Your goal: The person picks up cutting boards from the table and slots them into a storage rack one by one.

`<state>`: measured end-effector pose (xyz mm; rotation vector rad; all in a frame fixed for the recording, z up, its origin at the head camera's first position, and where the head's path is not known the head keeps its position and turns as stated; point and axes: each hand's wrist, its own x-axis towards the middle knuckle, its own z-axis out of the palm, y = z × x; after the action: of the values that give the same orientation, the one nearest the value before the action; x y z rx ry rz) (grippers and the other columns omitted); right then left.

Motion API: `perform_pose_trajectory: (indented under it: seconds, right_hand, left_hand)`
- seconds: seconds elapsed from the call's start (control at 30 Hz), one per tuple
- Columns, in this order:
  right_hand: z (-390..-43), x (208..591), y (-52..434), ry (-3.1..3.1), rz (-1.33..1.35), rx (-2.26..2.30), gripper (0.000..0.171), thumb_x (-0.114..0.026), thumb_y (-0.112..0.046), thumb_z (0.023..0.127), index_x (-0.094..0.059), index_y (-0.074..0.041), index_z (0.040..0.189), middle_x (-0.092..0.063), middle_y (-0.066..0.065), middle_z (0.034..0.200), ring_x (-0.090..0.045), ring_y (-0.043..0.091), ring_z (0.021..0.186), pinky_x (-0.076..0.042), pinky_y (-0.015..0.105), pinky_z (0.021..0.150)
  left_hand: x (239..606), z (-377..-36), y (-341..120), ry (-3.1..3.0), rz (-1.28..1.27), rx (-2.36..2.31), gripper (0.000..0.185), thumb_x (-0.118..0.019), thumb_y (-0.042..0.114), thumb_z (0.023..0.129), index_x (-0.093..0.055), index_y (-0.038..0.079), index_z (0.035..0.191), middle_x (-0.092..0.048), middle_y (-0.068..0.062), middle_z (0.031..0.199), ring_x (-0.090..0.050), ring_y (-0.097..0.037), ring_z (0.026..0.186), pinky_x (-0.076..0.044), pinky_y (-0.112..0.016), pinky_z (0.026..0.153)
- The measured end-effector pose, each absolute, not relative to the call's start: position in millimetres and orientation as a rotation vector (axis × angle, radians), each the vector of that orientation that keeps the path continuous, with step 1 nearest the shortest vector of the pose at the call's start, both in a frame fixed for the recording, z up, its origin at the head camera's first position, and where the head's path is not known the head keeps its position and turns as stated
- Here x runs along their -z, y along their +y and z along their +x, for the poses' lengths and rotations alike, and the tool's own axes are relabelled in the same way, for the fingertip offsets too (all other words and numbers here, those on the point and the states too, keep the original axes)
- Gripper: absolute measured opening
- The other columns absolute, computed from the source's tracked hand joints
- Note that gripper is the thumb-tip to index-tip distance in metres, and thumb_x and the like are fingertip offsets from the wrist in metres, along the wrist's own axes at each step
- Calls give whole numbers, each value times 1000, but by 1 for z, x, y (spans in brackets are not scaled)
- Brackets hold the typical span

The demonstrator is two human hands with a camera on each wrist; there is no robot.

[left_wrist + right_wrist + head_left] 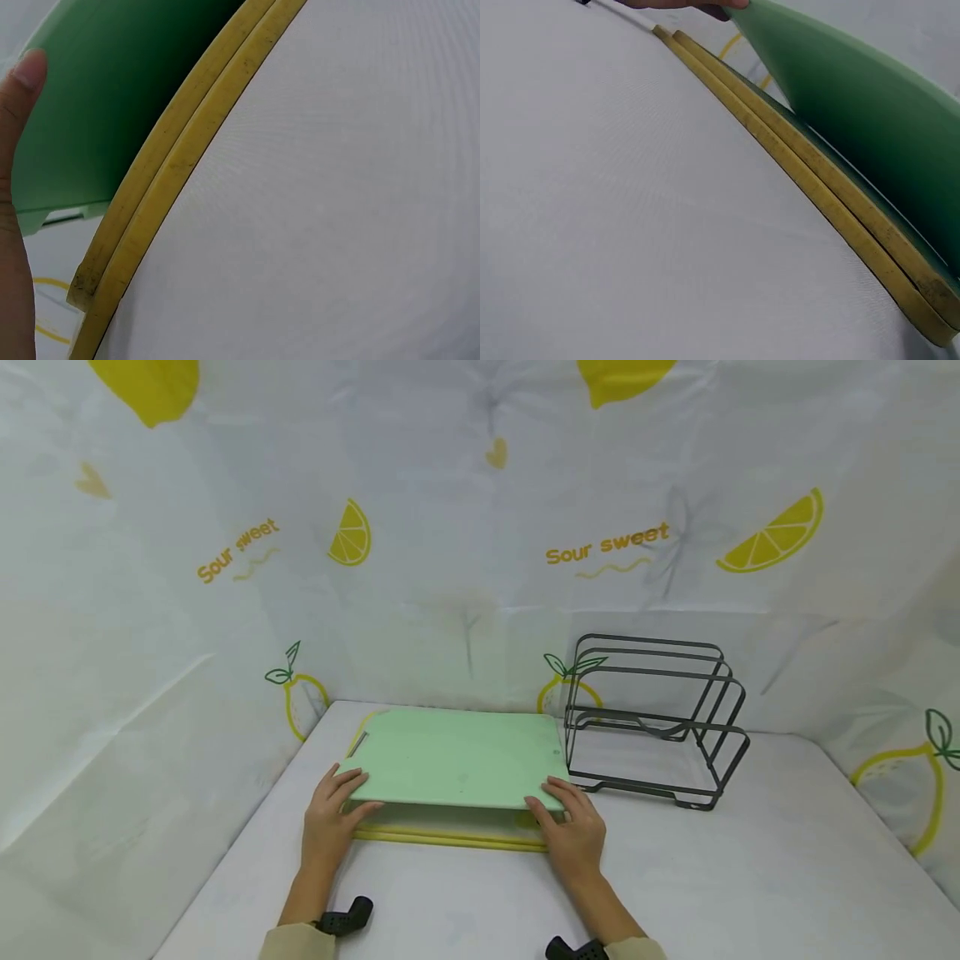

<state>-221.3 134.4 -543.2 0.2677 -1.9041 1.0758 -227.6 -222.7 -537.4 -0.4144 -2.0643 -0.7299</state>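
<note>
Both hands hold a light green cutting board (457, 756) by its near corners. My left hand (330, 818) grips the left corner, thumb at the near edge and fingers over the top. At the opposite corner, my right hand (576, 831) pinches the board in the same way. The board's near edge is raised, while its far side slopes down toward the back. Underneath lie two stacked boards with yellow edges (450, 839), flat on the table. In the left wrist view, the left thumb (28, 71) lies against the green underside. The right wrist view shows a gap between green board and stack.
A black wire rack (660, 673) with upright dividers stands on the table just right of the boards. The white-covered table (787, 852) extends to the right and front. A lemon-print cloth (450, 527) hangs behind and along the sides.
</note>
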Motion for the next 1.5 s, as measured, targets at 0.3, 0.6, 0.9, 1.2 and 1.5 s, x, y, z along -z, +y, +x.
perform_pose_trajectory:
  seconds: [0.3,0.6,0.9,1.2,1.5]
  right_hand:
    - [-225,539,137,-1771,397,-1082,29,-87,-7,73,-77,-4,99,-75,12,105,-72,33,97,-42,6,105]
    - [-223,539,140,-1741,395,-1096,34,-84,-6,74,-75,-3,107,-74,14,102,-70,32,96,-45,7,101]
    - [-222,539,160,-1987,350,-1325,72,-82,2,74,-54,-1,139,-62,17,131,-64,10,103,-47,4,82]
    - [-207,508,157,-2010,307,-1504,51,-83,11,70,-66,12,117,-62,30,131,-56,-7,118,-50,4,81]
    - [-215,520,155,-1908,386,-1325,56,-84,10,60,-68,10,113,-66,30,122,-54,-10,120,-43,1,84]
  left_hand:
    - [534,-226,-223,-2022,-433,621,61,-64,55,85,-73,0,109,-71,-20,109,-58,-51,120,-39,-29,116]
    - [533,-228,-220,-1995,-414,577,62,-54,56,92,-71,-1,109,-68,-19,108,-58,-51,118,-36,-28,120]
    - [531,-230,-217,-1923,-408,576,61,-56,56,91,-71,-1,105,-67,-20,105,-60,-51,114,-32,-19,120]
    - [533,-230,-219,-1918,-389,603,61,-58,57,89,-71,-1,104,-65,-22,106,-60,-51,115,-26,-9,119]
    - [535,-233,-221,-1861,-404,669,59,-65,53,85,-71,-3,104,-65,-24,105,-60,-51,114,-32,-9,116]
